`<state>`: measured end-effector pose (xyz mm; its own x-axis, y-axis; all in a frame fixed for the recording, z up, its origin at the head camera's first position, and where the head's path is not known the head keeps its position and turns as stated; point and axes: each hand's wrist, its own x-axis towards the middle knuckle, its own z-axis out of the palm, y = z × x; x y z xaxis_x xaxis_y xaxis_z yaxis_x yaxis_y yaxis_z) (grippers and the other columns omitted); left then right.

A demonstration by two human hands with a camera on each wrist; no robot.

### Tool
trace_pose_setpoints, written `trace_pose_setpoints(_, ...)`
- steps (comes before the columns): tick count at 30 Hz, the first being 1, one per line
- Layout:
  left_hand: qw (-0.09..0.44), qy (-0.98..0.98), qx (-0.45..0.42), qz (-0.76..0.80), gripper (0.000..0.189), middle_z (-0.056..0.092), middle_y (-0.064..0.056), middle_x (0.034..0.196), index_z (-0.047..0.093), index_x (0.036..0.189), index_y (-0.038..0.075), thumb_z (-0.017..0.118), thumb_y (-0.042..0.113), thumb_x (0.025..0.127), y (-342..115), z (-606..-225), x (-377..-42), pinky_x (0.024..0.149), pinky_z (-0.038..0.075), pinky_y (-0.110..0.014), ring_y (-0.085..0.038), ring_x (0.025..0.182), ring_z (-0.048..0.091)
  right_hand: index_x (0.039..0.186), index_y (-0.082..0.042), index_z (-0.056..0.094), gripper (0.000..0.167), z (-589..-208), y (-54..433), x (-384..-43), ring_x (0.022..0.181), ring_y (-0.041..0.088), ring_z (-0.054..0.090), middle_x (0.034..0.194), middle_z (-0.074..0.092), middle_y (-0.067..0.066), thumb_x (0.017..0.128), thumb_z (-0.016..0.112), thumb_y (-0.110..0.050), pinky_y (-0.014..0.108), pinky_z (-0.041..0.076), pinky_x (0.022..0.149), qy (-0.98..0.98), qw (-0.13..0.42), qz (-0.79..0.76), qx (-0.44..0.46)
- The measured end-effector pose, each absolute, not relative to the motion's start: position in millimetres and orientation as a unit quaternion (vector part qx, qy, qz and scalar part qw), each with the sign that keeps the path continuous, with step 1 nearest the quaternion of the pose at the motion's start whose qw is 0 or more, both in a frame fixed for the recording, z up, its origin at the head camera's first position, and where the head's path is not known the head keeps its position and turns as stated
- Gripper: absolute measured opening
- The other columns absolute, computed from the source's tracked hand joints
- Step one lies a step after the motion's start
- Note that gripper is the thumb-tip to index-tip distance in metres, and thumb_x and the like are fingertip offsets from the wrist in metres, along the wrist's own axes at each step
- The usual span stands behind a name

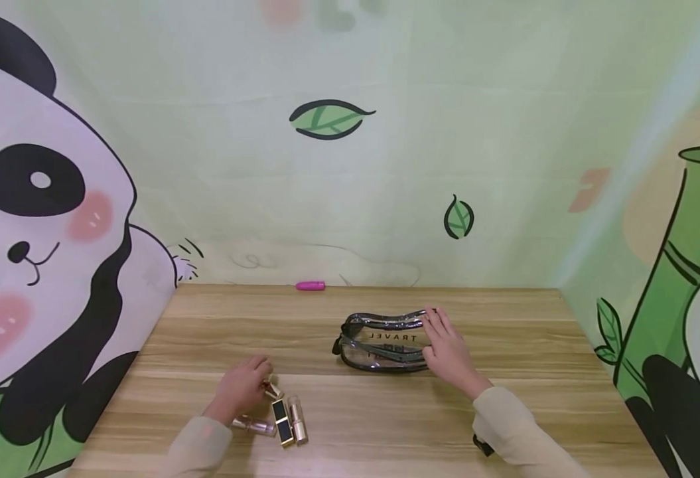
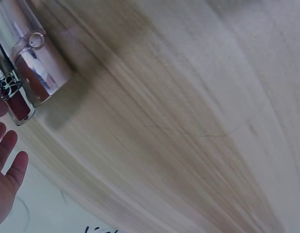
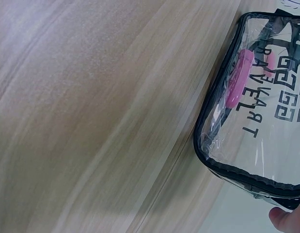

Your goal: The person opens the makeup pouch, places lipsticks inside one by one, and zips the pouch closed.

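Observation:
My left hand point(image 1: 243, 387) is over a small group of lipsticks, its fingertips pinching a short gold-trimmed lipstick point(image 1: 273, 389), partly hidden under the hand. Around it lie a black lipstick with gold edges point(image 1: 282, 422), a clear-and-gold lipstick point(image 1: 297, 419) and another clear tube point(image 1: 254, 425). In the left wrist view, a shiny metallic tube point(image 2: 38, 58) is close by. My right hand point(image 1: 450, 352) holds the right end of a transparent zip bag point(image 1: 379, 362) with black piping, fingers on its upper rim. Mirrored "TRAVEL" lettering shows on the bag.
A bright pink tube point(image 1: 310, 286) lies at the table's back edge, by the printed backdrop point(image 1: 397, 219). The wooden table point(image 1: 373, 425) runs beneath everything. In the right wrist view, pink shows through the clear bag point(image 3: 266, 160).

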<state>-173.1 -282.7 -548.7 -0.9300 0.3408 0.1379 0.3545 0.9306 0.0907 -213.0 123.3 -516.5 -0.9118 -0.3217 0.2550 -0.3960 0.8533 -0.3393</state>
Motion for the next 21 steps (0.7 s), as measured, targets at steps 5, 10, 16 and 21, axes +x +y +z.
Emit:
trace_pose_setpoints(5, 0.055, -0.98, -0.185, -0.055, 0.029, 0.055, -0.013, 0.116, 0.063, 0.091, 0.012, 0.065, 0.004, 0.062, -285, -551, -172, 0.08, 0.046, -0.047, -0.033, 0.102, 0.054, 0.133, 0.002, 0.035, 0.055, -516, 123, -213, 0.134, 0.033, 0.014, 0.145, 0.022, 0.013, 0.079, 0.04, -0.01, 0.052, 0.024, 0.103, -0.958, 0.095, 0.195, 0.188)
trace_pose_setpoints(10, 0.058, -0.977, -0.2, -0.049, 0.024, 0.06, -0.008, 0.103, 0.064, 0.086, 0.013, 0.067, 0.006, 0.063, -287, -553, -171, 0.077, 0.047, -0.045, -0.029, 0.094, 0.056, 0.133, 0.002, 0.035, 0.055, -516, 124, -213, 0.134, 0.033, 0.015, 0.145, 0.023, 0.013, 0.079, 0.04, -0.01, 0.052, 0.025, 0.103, -0.958, 0.097, 0.193, 0.188)
trace_pose_setpoints(16, 0.069, -0.975, -0.208, -0.032, 0.025, 0.062, -0.006, 0.093, 0.064, 0.087, 0.013, 0.066, 0.002, 0.064, -288, -557, -171, 0.075, 0.048, -0.041, -0.026, 0.086, 0.058, 0.132, 0.002, 0.035, 0.055, -517, 124, -214, 0.134, 0.033, 0.016, 0.145, 0.023, 0.013, 0.079, 0.04, -0.01, 0.051, 0.025, 0.103, -0.959, 0.099, 0.188, 0.189)
trace_pose_setpoints(21, 0.066, -0.977, -0.201, -0.036, 0.02, 0.063, -0.006, 0.089, 0.063, 0.085, 0.013, 0.065, 0.003, 0.068, -288, -559, -170, 0.072, 0.048, -0.04, -0.025, 0.082, 0.058, 0.133, 0.002, 0.034, 0.055, -517, 124, -214, 0.135, 0.032, 0.014, 0.145, 0.022, 0.012, 0.079, 0.04, -0.01, 0.05, 0.024, 0.104, -0.96, 0.092, 0.188, 0.188)
